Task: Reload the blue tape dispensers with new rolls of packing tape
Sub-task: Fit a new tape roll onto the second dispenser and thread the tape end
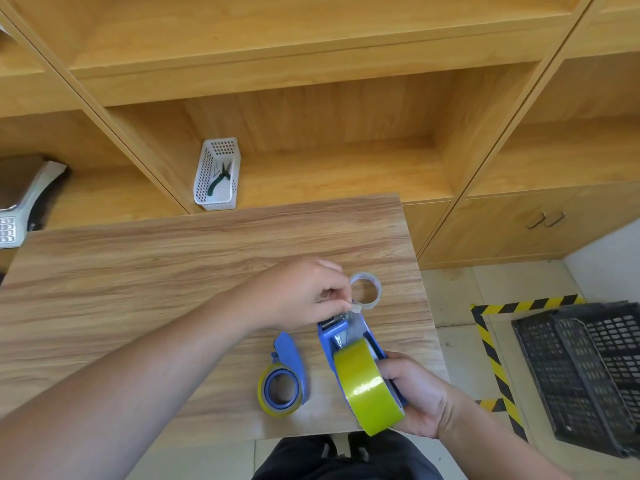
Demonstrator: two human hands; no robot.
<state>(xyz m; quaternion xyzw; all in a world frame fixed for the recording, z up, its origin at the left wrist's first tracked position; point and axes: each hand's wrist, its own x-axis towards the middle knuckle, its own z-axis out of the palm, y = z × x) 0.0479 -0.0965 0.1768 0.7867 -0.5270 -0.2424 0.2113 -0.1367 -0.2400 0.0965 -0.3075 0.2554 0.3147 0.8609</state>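
Observation:
My right hand [415, 396] grips a blue tape dispenser [337, 336] loaded with a full yellow roll of packing tape [367, 386], held over the table's near right corner. At the dispenser's front end, my left hand [304, 292] pinches the loose end of the tape [354, 308] between its fingertips. A second blue dispenser [289, 355] lies flat on the table to the left, with a thin yellow roll [265, 393] on its hub. A nearly used-up clear roll [365, 292] stands on the table just beyond my left hand.
The wooden table [156, 271] stands against wooden shelving. A white basket [217, 174] holding pliers sits on the shelf behind it. A scale [20, 199] is at the far left. Black plastic crates [588, 372] stand on the floor at the right, inside yellow-black floor tape.

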